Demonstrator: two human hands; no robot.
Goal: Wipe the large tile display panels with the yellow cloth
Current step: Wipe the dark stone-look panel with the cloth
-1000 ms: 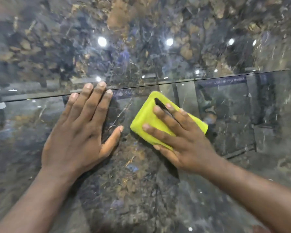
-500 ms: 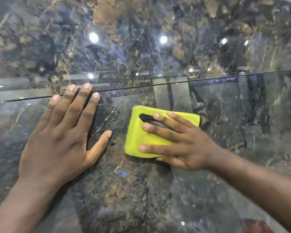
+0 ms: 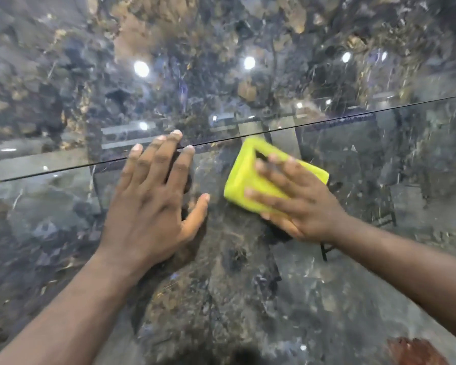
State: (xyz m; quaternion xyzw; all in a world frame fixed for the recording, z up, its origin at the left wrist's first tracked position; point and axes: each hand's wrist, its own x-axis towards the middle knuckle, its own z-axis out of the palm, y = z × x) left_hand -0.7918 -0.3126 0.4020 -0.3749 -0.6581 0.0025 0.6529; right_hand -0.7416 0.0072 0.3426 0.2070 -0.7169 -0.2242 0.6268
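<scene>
Yellow cloth (image 3: 244, 180) shifted up; right hand (image 3: 304, 206) fingers (image 3: 269, 200) spread on it, left hand (image 3: 150, 204) flat.

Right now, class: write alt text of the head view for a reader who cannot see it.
The right hand presses a yellow cloth against a dark tile panel, just below a seam. The left hand rests flat beside it.
</scene>
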